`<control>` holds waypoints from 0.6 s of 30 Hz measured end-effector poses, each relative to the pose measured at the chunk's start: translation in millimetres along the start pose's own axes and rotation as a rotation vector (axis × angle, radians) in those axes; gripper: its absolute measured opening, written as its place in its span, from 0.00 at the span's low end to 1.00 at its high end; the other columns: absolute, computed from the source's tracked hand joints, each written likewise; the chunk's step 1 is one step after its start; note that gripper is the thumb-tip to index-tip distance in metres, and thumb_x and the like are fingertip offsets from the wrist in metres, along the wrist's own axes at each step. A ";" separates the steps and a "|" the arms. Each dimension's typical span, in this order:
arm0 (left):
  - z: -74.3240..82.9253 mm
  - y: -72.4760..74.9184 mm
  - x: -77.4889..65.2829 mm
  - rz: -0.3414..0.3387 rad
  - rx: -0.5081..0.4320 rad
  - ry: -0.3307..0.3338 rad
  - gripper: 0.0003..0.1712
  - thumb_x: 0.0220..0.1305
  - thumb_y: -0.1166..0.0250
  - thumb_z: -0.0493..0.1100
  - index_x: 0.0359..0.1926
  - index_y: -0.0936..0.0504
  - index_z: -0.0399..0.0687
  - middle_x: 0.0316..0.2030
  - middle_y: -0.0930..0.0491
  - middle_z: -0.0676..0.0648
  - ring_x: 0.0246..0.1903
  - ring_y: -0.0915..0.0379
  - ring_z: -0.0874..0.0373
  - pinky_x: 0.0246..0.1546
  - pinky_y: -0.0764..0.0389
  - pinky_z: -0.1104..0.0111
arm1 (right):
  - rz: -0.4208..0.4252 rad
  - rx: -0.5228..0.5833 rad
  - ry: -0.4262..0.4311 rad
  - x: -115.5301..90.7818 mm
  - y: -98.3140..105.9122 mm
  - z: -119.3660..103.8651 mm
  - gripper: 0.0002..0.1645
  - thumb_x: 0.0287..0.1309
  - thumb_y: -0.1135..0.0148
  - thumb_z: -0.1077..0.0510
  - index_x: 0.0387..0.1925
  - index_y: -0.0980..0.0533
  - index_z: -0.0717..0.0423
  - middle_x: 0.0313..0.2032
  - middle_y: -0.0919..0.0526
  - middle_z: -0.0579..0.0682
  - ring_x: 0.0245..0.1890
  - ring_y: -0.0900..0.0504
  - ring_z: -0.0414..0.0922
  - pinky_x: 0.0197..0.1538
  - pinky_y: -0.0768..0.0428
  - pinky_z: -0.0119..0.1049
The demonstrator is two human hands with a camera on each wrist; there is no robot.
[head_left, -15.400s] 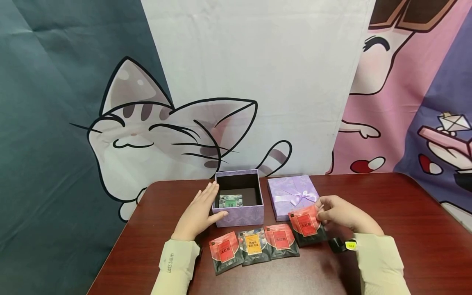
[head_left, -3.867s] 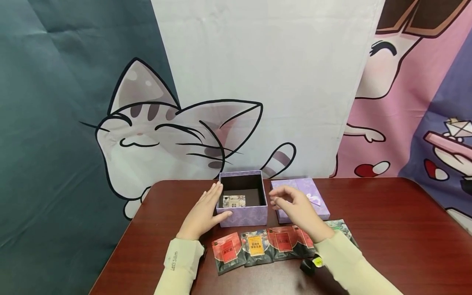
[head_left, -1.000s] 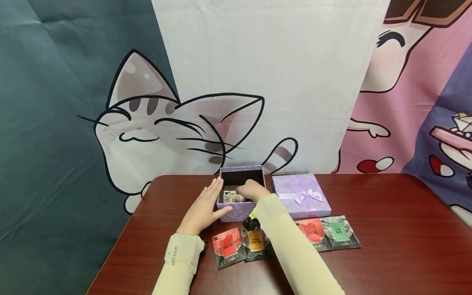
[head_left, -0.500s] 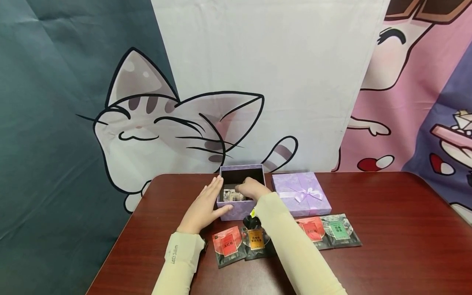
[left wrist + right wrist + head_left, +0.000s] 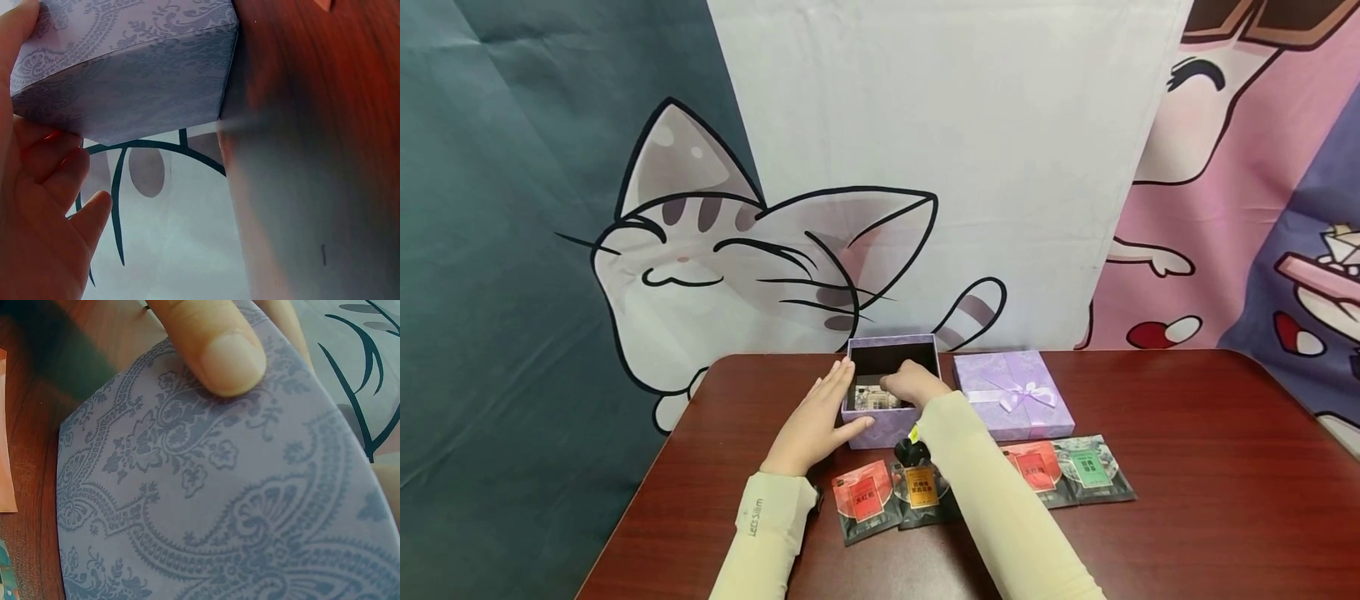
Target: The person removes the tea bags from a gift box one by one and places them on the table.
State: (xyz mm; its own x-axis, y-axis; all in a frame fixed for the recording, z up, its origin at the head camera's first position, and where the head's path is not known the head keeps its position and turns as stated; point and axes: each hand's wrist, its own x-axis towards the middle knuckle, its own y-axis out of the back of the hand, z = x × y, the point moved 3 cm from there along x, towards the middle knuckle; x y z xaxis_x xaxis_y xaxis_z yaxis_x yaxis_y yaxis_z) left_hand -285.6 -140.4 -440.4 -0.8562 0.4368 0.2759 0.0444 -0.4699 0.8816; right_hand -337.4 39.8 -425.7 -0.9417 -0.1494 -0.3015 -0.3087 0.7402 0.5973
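A purple patterned box (image 5: 883, 429) stands at the back of the table, its dark inside facing up. Against its left side lie the straight fingers of my left hand (image 5: 812, 425). The left thumb touches the box front, and the right wrist view also shows this thumb (image 5: 234, 362). My right hand (image 5: 917, 385) reaches over the front rim into the box. Its fingertips are hidden there, at the right edge of a pale-labelled sachet (image 5: 876, 397); whether they pinch it I cannot tell. The left wrist view shows the left hand (image 5: 44, 200) along the box's side.
The purple lid (image 5: 1013, 396) with a ribbon bow lies right of the box. In front lie a red sachet (image 5: 865, 498), an orange-labelled sachet (image 5: 921, 490), another red sachet (image 5: 1036, 471) and a green-labelled sachet (image 5: 1092, 468). My right forearm covers part of this row.
The green-labelled sachet, earlier in the box, now lies at the row's right end. My right hand has let go of a red sachet and moved left into the box. In the last second little moves.
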 end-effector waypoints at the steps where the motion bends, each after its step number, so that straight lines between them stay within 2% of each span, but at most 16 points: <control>1: 0.1 -0.1 -0.1 0.000 -0.001 -0.002 0.53 0.66 0.33 0.62 0.79 0.46 0.39 0.79 0.49 0.42 0.78 0.57 0.50 0.76 0.51 0.51 | -0.002 0.000 -0.002 0.0 -0.2 0.1 0.33 0.66 0.43 0.55 0.65 0.31 0.74 0.62 0.25 0.66 0.57 0.23 0.57 0.61 0.23 0.51; 18: -0.2 0.0 0.4 0.007 0.003 -0.011 0.53 0.66 0.33 0.61 0.78 0.45 0.38 0.78 0.48 0.41 0.78 0.54 0.46 0.76 0.50 0.51 | -0.026 -0.001 -0.013 0.4 -0.5 0.7 0.35 0.68 0.43 0.52 0.67 0.33 0.73 0.64 0.27 0.67 0.61 0.24 0.59 0.63 0.25 0.53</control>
State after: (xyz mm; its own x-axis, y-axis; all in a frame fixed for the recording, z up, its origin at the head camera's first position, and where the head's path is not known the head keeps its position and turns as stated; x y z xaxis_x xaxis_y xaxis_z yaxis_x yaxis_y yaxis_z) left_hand -286.1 -140.4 -440.3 -0.8501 0.4419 0.2865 0.0523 -0.4704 0.8809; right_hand -337.5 39.8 -426.6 -0.9316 -0.1598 -0.3265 -0.3330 0.7354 0.5902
